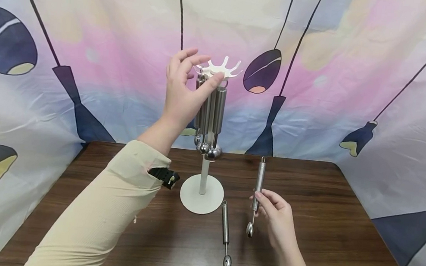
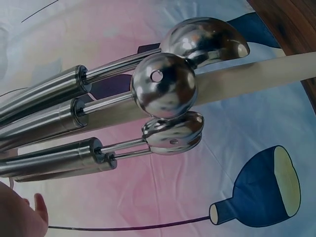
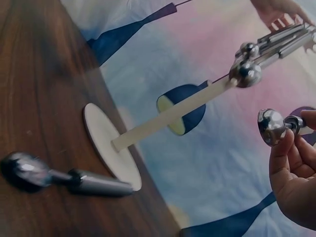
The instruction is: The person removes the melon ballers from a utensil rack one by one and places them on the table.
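At the upper middle, a white stand (image 1: 205,167) carries several steel melon ballers (image 1: 219,112), hanging bowls down from its hook crown. My left hand (image 1: 184,86) is at the crown, its thumb against the front and its fingers spread along the left side. In the left wrist view, hanging bowls (image 2: 165,85) show close up, some with a small hole. My right hand (image 1: 276,213) pinches another melon baller (image 1: 260,177) by the lower handle, upright, loop on top and bowl down, right of the stand. One more melon baller (image 1: 225,225) lies on the table between the stand and that hand.
The stand's round white base (image 1: 201,201) rests on a dark wooden table (image 1: 327,231). Just behind the table's back edge hangs a cloth (image 1: 130,33) printed with lamp shapes. A black band (image 1: 163,176) is around my left sleeve cuff.
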`<state>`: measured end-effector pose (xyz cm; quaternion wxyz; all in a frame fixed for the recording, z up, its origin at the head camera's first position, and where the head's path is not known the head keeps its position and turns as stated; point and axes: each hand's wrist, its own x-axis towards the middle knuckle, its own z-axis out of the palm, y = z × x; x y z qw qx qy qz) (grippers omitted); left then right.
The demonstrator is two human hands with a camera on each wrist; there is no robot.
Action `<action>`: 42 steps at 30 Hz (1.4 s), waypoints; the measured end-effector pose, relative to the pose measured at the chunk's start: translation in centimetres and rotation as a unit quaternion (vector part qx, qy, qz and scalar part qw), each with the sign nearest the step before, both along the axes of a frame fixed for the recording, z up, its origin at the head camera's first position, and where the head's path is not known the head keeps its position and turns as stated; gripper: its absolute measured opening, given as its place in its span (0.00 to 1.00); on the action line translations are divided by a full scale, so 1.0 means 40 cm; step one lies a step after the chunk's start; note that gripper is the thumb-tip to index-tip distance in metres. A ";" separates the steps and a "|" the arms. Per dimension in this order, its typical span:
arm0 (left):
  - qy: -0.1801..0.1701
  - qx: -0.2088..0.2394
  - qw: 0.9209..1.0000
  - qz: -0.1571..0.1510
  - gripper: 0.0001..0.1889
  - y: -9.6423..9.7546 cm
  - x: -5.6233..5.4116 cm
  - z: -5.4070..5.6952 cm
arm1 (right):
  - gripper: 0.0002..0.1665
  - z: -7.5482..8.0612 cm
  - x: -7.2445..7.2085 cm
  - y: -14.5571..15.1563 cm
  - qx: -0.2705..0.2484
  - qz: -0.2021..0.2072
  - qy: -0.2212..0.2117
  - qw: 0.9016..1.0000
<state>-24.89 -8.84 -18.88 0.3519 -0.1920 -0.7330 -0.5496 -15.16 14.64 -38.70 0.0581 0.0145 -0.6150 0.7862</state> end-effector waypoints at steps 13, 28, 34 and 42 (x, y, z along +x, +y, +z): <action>-0.006 0.024 0.996 -0.083 0.22 -0.016 -0.014 -0.011 | 0.04 -0.082 0.014 0.017 0.036 0.010 -0.055 0.998; 0.000 0.027 0.997 -0.079 0.23 -0.016 -0.008 -0.011 | 0.21 -0.167 -0.011 0.046 0.125 0.106 -0.110 0.980; -0.004 0.040 0.995 -0.089 0.23 -0.014 -0.011 -0.013 | 0.23 -0.191 -0.020 0.051 0.138 0.133 -0.115 0.975; -0.005 0.051 0.995 -0.091 0.22 -0.011 -0.011 -0.015 | 0.22 -0.212 -0.025 0.050 0.145 0.172 -0.122 0.967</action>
